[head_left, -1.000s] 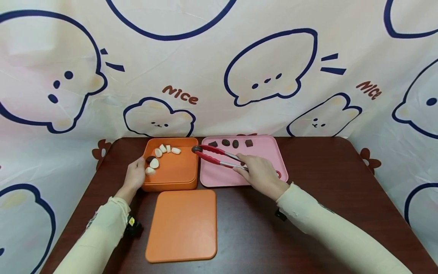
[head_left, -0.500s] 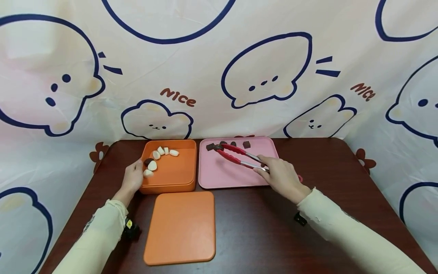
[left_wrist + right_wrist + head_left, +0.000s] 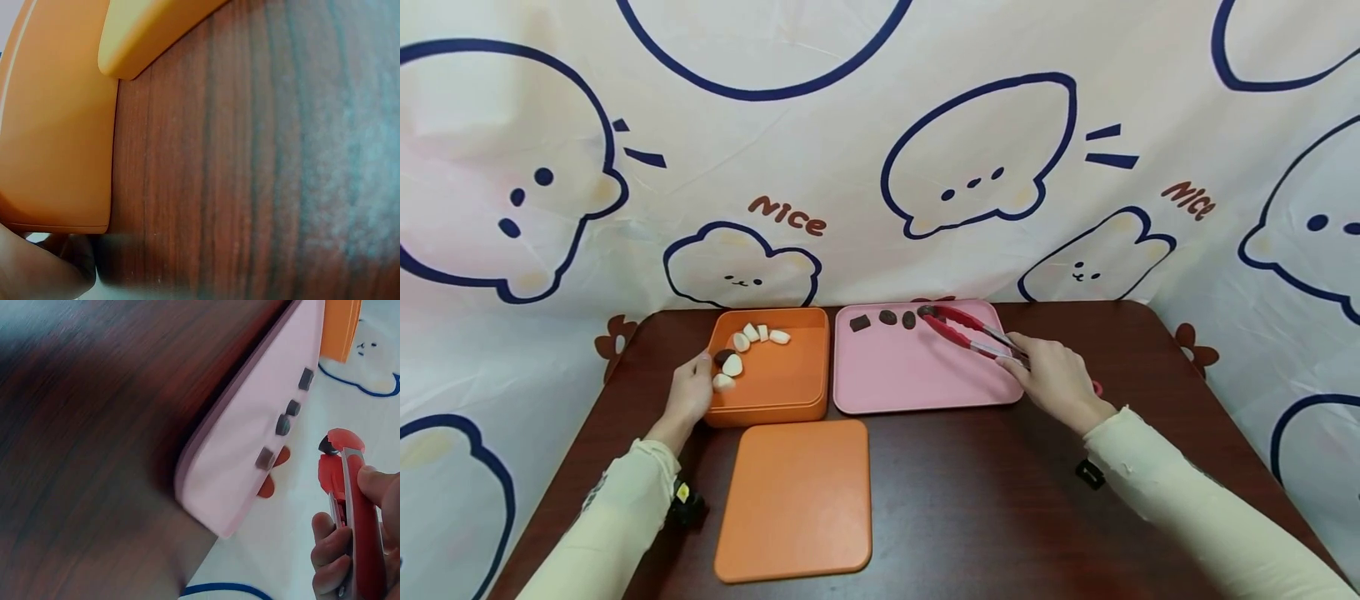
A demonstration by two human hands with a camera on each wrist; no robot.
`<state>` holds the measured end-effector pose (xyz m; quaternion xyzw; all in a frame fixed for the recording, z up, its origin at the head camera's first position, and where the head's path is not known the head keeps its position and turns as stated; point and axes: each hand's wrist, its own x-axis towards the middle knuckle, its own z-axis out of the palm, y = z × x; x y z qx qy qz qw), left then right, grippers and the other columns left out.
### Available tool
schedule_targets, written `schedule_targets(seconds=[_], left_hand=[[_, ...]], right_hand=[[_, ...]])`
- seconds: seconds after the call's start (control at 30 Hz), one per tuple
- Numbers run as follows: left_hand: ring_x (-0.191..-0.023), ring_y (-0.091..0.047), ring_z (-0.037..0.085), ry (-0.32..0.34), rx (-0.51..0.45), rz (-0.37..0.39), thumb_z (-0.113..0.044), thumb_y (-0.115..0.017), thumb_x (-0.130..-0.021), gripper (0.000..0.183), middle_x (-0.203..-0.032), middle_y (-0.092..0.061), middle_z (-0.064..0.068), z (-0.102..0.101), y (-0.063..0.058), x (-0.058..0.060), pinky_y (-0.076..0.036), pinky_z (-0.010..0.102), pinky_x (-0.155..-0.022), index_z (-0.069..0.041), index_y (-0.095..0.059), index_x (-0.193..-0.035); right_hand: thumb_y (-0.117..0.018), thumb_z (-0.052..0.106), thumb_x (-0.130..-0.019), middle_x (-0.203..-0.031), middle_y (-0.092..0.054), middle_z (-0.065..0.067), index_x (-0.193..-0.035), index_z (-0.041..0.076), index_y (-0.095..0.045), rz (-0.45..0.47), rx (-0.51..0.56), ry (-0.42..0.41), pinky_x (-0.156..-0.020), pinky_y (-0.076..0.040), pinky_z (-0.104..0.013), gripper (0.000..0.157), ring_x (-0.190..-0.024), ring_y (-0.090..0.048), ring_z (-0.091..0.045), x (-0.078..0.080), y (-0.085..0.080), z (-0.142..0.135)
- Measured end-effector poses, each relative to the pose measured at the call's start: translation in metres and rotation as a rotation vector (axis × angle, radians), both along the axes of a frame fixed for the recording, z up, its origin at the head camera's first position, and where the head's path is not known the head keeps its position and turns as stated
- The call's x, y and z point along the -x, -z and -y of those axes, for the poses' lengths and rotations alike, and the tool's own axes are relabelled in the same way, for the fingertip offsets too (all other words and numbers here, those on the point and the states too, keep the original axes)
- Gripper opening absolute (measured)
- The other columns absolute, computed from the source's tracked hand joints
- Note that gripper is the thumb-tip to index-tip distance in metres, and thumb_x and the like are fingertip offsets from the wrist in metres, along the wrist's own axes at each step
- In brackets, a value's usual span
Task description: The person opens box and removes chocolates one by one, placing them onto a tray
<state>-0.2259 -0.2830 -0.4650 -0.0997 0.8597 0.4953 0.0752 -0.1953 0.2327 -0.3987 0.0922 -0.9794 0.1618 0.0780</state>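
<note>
Right hand (image 3: 1060, 379): fingers (image 3: 331, 547) and thumb are closed round the red tongs (image 3: 951, 334); the thumb presses one arm from the opposite side to the curled fingers; the tong tips pinch a dark piece (image 3: 326, 445).

Location: the dark piece lies well ahead of the fingers, at the far end of the tongs; seen from the head, it is over the rear edge of the pink tray (image 3: 917, 375); the right wrist view shows it apart from the row of dark pieces (image 3: 888, 317) on that tray; the row's rightmost, squarish member is hidden in the head view.

Handling: the piece should be light and firm; its rounded surface may roll or slip between the tips; grip it across the middle of its sides, with moderate pressure; hold the tongs near the rear for leverage.

Left hand (image 3: 691, 387): it grips the left wall of the orange box (image 3: 767, 413); part of this grip is hidden; the box holds white pieces (image 3: 732, 365) and one dark item (image 3: 724, 357); it should be stiff, and best steadied by its wall; an orange panel (image 3: 795, 502) lies in front, on the tabletop (image 3: 1000, 500).
</note>
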Motion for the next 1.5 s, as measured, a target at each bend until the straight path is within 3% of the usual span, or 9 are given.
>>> schedule_targets(seconds=[0.2, 0.57, 1.07, 1.33, 1.5], left_hand=[[-0.157, -0.009, 0.04, -0.01, 0.01, 0.003, -0.042, -0.008, -0.11, 0.061, -0.169, -0.01, 0.017, 0.0, 0.0, 0.0, -0.016, 0.059, -0.127, -0.009, -0.01, -0.162], [-0.157, -0.008, 0.039, -0.005, -0.001, 0.011, -0.042, -0.009, -0.11, 0.061, -0.17, -0.009, 0.017, -0.001, -0.001, -0.001, -0.015, 0.058, -0.127, -0.01, -0.009, -0.162], [-0.157, -0.01, 0.04, 0.003, 0.001, 0.007, -0.042, -0.009, -0.11, 0.062, -0.169, -0.009, 0.018, -0.001, 0.0, -0.003, -0.016, 0.059, -0.127, -0.009, -0.01, -0.162], [-0.157, -0.011, 0.041, -0.004, 0.009, -0.007, -0.041, -0.01, -0.11, 0.062, -0.169, -0.011, 0.018, 0.0, -0.001, -0.002, -0.017, 0.059, -0.127, -0.007, -0.013, -0.162], [-0.157, -0.009, 0.04, -0.004, 0.004, -0.009, -0.04, -0.01, -0.111, 0.061, -0.169, -0.01, 0.018, 0.0, 0.0, 0.0, -0.016, 0.058, -0.127, -0.006, -0.013, -0.162]], right_hand=[[-0.067, 0.033, -0.098, -0.094, -0.072, -0.013, -0.129, 0.008, -0.066, 0.009, -0.012, 0.029, -0.054, -0.042, -0.035, 0.04, -0.069, -0.056, -0.023, 0.004, 0.003, -0.011], [-0.069, 0.029, -0.097, -0.083, -0.069, -0.013, -0.126, 0.003, -0.066, 0.038, -0.033, 0.077, -0.049, -0.044, -0.033, 0.039, -0.063, -0.054, -0.023, 0.014, 0.012, -0.023], [-0.068, 0.03, -0.097, -0.095, -0.072, -0.021, -0.129, -0.002, -0.063, 0.105, -0.068, 0.129, -0.048, -0.05, -0.035, 0.046, -0.063, -0.055, -0.024, 0.024, 0.03, -0.027], [-0.066, 0.035, -0.097, -0.074, -0.063, -0.01, -0.103, 0.006, -0.064, 0.122, -0.027, 0.151, -0.046, -0.043, -0.031, 0.03, -0.061, -0.054, -0.023, 0.024, 0.028, -0.031], [-0.064, 0.036, -0.098, -0.081, -0.067, -0.012, -0.111, 0.006, -0.064, 0.098, -0.009, 0.141, -0.048, -0.044, -0.033, 0.033, -0.065, -0.056, -0.025, 0.02, 0.023, -0.032]])
